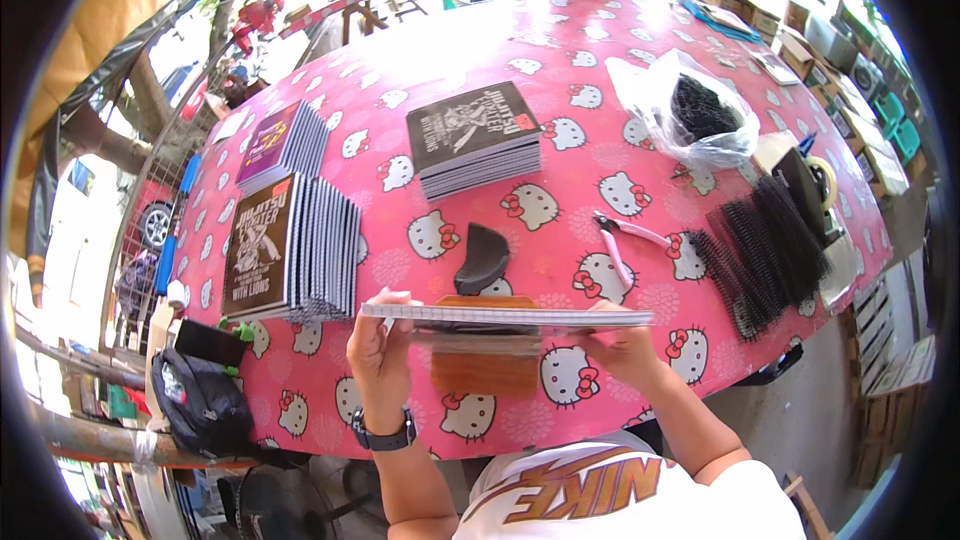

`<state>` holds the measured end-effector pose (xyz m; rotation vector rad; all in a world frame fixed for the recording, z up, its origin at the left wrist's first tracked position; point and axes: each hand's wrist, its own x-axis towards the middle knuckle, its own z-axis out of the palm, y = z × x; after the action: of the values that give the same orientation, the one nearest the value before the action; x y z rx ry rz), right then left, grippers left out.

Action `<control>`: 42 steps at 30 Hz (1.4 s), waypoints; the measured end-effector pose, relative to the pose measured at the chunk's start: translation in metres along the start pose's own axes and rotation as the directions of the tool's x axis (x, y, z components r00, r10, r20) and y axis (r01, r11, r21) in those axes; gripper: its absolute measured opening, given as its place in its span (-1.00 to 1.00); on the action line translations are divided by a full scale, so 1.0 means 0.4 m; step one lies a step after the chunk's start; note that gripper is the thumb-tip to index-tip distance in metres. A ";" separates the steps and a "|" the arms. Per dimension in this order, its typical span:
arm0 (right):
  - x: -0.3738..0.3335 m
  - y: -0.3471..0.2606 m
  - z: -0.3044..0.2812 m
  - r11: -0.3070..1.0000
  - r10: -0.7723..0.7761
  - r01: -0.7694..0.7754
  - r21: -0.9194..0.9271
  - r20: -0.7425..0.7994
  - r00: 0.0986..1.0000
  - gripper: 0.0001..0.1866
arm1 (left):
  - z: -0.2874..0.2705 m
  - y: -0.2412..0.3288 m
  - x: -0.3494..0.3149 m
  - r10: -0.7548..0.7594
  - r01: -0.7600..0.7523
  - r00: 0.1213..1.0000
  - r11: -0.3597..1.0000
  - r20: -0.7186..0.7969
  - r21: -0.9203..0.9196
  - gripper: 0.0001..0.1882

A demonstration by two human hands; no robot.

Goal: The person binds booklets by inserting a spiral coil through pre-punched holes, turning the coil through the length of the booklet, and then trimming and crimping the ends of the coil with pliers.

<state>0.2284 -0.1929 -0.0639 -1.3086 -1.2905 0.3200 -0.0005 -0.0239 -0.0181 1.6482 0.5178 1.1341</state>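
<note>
I hold a thin stack of pages (505, 316) edge-on and level, just above a brown wooden block (485, 372) on the pink cartoon-cat tablecloth (560, 140). My left hand (378, 355), with a dark wristwatch, grips the stack's left end. My right hand (622, 348) grips its right end. A black curved piece (482, 258) lies just beyond the stack. Pink-handled pliers (625, 240) lie to the right of it.
Stacks of dark-covered booklets stand at left (290, 245), far left (283, 143) and centre (475, 138). Black binding coils (765, 240) lie at right, and a clear bag of more coils (700, 110) sits beyond them. A black pouch (200, 400) sits at the table's left corner. Cardboard boxes line the right side.
</note>
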 end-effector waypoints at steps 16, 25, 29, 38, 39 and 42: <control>-0.007 0.215 -0.344 0.355 0.257 -0.421 -0.835 -0.346 0.902 -0.74 | -0.002 -0.096 -0.017 -0.235 0.146 0.879 0.961 -0.414 -0.237 -0.56; -0.018 0.182 -0.397 0.461 0.165 -0.339 -0.820 -0.296 0.941 -0.84 | 0.072 0.001 -0.030 0.374 -0.017 0.821 0.772 -0.432 0.636 -0.25; 0.038 0.100 -0.373 0.525 0.069 -0.354 -0.774 -0.376 0.924 -0.81 | 0.217 0.087 -0.050 0.261 -0.255 0.956 0.514 0.134 0.819 -0.14; 0.104 -0.154 -0.102 0.983 0.144 -0.113 -0.146 0.223 0.964 -0.79 | 0.276 0.027 -0.042 0.225 -0.270 0.958 0.492 0.178 0.828 -0.68; 0.106 -0.148 -0.085 0.992 0.123 -0.117 -0.038 0.241 0.963 -0.80 | 0.277 0.029 -0.040 0.226 -0.271 0.957 0.488 0.179 0.830 -0.68; 0.112 -0.126 -0.066 0.998 0.063 -0.058 -0.028 0.270 0.961 -0.79 | 0.272 0.031 -0.038 0.204 -0.278 0.958 0.499 0.201 0.820 -0.69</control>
<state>0.2421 -0.1875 0.0070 -1.3566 -1.4869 0.5462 0.0845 -0.0948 -0.0170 2.6906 0.9020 1.0592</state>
